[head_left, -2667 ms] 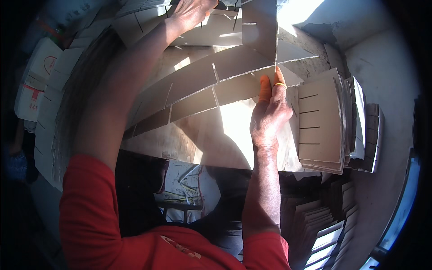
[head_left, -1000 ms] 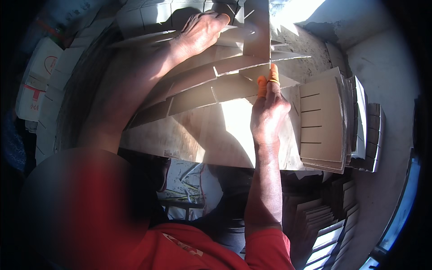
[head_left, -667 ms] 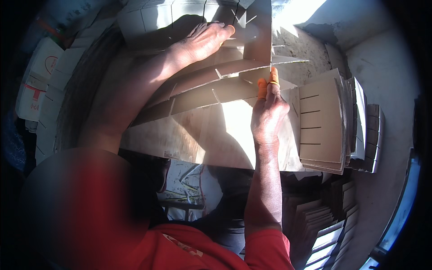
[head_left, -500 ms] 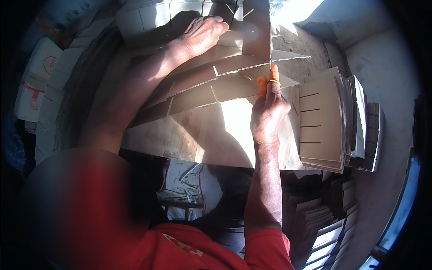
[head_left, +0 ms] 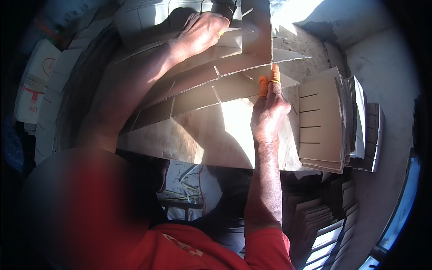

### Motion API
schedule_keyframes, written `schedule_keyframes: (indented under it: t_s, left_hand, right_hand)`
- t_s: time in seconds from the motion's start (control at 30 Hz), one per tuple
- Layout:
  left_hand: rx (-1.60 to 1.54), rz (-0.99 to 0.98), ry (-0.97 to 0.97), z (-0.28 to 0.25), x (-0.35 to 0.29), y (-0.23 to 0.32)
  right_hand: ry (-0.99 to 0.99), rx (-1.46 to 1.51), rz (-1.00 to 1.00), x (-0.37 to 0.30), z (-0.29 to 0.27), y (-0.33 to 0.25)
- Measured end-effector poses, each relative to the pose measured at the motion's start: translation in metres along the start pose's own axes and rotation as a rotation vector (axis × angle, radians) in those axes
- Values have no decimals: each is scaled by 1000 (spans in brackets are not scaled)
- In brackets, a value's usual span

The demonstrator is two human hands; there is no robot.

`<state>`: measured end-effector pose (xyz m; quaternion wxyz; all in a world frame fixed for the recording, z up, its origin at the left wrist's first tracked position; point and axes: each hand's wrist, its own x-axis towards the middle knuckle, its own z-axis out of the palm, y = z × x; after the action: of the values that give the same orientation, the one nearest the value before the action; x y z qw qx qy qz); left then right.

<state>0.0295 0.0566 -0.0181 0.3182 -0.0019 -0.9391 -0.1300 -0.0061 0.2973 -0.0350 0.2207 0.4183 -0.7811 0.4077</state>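
Note:
My left hand (head_left: pixel 204 31) is closed at the far side of the table, its fingertips gripping the upper edge of a long slotted cardboard strip (head_left: pixel 232 41). That strip meets a tall cardboard cross strip (head_left: pixel 256 31) standing on edge. My right hand (head_left: pixel 271 105) wears orange finger covers on at least two fingers. Its fingers pinch the near end of the cross strip, where it meets two more long slotted strips, a middle one (head_left: pixel 193 80) and a nearer one (head_left: pixel 193 100). The right fingertips are partly hidden behind the cardboard.
A stack of slotted cardboard pieces (head_left: pixel 320 121) stands at the table's right, with more behind it. Pale slotted cardboard (head_left: pixel 153 15) lines the far edge. A white box with red markings (head_left: pixel 38 85) is at the left. More sheets (head_left: pixel 321 220) stand below the table, lower right.
My left hand has shifted slightly right and away, and the far strip under it now sits closer to the cross strip. My right hand has hardly moved.

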Motion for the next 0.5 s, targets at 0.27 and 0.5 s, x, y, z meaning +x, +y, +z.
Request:
schedule_keyframes:
  t_s: [0.27, 0.5]
  left_hand:
    - [-97, 76, -7, 3, -2, 1]
    - [-109, 95, -77, -3, -5, -4]
  right_hand:
    - [-78, -40, 78, 1, -1, -5]
    - [-106, -30, 98, 3, -5, -8]
